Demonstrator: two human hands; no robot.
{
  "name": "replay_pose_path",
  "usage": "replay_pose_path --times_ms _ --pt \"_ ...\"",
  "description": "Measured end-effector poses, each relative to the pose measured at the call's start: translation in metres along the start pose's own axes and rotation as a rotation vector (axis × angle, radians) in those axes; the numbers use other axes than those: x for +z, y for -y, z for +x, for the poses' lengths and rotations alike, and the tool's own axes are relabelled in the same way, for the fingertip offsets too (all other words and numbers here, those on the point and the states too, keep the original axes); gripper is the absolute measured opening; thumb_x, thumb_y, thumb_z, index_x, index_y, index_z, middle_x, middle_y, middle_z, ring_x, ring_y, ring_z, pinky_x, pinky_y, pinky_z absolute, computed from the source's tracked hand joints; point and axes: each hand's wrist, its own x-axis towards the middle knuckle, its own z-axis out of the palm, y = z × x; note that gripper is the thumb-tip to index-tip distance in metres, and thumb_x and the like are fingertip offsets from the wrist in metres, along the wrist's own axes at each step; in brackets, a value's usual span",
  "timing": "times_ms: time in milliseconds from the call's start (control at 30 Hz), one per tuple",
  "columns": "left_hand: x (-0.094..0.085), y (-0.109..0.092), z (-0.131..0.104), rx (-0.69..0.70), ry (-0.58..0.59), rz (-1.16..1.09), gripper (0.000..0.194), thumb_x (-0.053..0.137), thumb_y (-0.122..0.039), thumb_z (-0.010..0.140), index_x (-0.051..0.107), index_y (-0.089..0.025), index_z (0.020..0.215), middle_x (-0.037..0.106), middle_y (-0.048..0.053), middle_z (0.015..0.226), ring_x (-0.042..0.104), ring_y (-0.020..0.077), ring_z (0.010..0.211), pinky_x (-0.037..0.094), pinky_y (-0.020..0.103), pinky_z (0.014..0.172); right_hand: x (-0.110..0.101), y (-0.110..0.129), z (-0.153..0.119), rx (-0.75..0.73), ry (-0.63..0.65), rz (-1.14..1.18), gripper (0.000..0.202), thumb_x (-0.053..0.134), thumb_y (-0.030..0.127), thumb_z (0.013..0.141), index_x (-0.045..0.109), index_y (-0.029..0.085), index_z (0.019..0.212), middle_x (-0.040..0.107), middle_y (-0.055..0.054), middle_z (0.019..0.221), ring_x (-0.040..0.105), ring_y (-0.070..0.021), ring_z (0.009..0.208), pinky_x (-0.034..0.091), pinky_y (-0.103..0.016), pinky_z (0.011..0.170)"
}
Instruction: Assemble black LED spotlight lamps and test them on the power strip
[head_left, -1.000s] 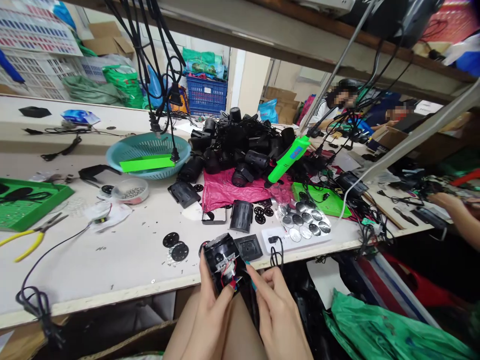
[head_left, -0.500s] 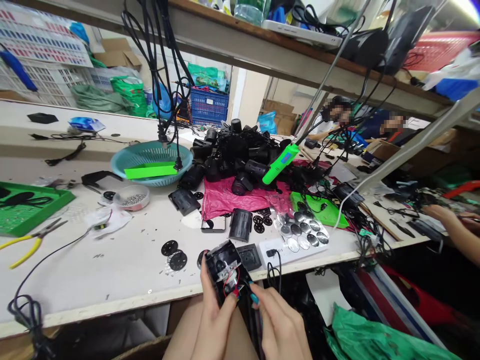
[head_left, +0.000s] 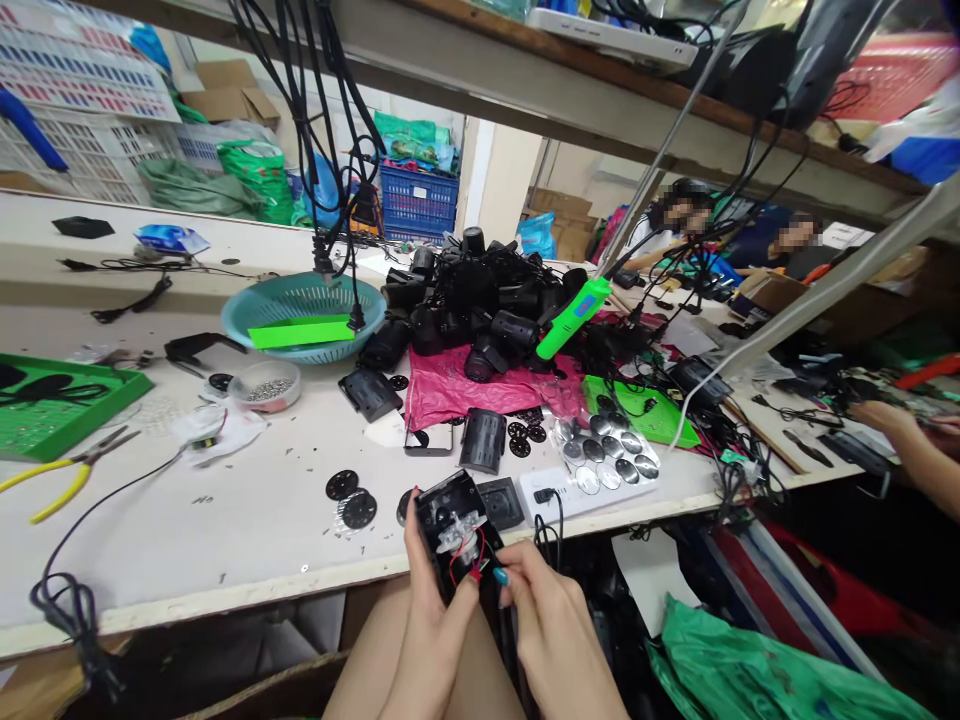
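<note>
My left hand (head_left: 431, 610) is wrapped around a black plastic housing (head_left: 429, 505), held tilted over my lap at the bench edge. Inside the open housing sit a whitish part (head_left: 459, 540) and thin red wires (head_left: 481, 545); my left thumb presses near the wires. At the housing's lower right edge, my right hand (head_left: 551, 610) is closed in a pinch, its fingertips by the wires. What lies between those fingertips is too small to make out. A dark cable (head_left: 511, 640) hangs below, beside the right hand.
Beyond the housing lie black shells (head_left: 482, 440), black slotted discs (head_left: 358, 508), round clear lenses (head_left: 600, 478) and a white power strip (head_left: 577, 500). A green electric screwdriver (head_left: 574, 318) hangs above a black heap. Yellow-handled pliers (head_left: 71, 490) lie left. Another person's hand (head_left: 889, 420) is at far right.
The housing has tipped slightly in my left hand, showing more of the whitish part and red wires. My right fingertips have moved up a little along its edge.
</note>
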Motion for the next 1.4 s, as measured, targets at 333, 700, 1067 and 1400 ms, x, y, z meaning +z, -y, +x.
replay_pose_path --times_ms 333,700,1067,1400 --pt "0.019 -0.016 0.000 -0.058 -0.096 -0.073 0.107 0.082 -0.039 0.066 0.020 -0.034 0.153 0.049 0.010 0.145 0.054 0.0301 0.127 0.042 0.041 0.106 0.006 -0.001 -0.006 0.188 -0.003 0.127 0.010 0.036 0.025 0.096 0.042 0.027 0.103 0.067 0.004 0.074 0.064 -0.0158 0.066 0.046 -0.023 0.063" --pt "0.018 -0.025 0.001 -0.396 -0.092 -0.360 0.077 0.085 -0.022 0.060 0.052 -0.024 0.130 0.072 0.005 0.100 0.066 0.0203 0.084 0.052 0.027 0.069 0.017 -0.009 -0.017 0.312 -0.114 0.489 0.024 0.057 0.043 0.090 0.046 0.023 0.100 0.074 -0.001 0.077 0.065 -0.0138 0.060 0.051 -0.024 0.062" --pt "0.010 -0.023 0.000 -0.408 0.103 -0.344 0.089 0.082 -0.018 0.062 0.044 -0.025 0.142 0.069 0.008 0.122 0.062 0.0266 0.113 0.046 0.036 0.097 0.015 -0.053 -0.023 0.084 -0.293 0.482 0.041 0.067 0.037 0.086 0.048 0.023 0.120 0.062 0.000 0.084 0.065 -0.0154 0.078 0.055 -0.028 0.072" --pt "0.020 -0.026 -0.004 -0.269 0.260 -0.260 0.093 0.075 -0.012 0.066 0.033 -0.024 0.148 0.063 0.008 0.132 0.056 0.0288 0.123 0.039 0.040 0.108 -0.029 -0.008 0.013 -0.378 0.036 0.039 0.034 0.044 0.013 0.097 0.060 0.028 0.122 0.051 -0.004 0.095 0.059 -0.0129 0.085 0.052 -0.024 0.076"
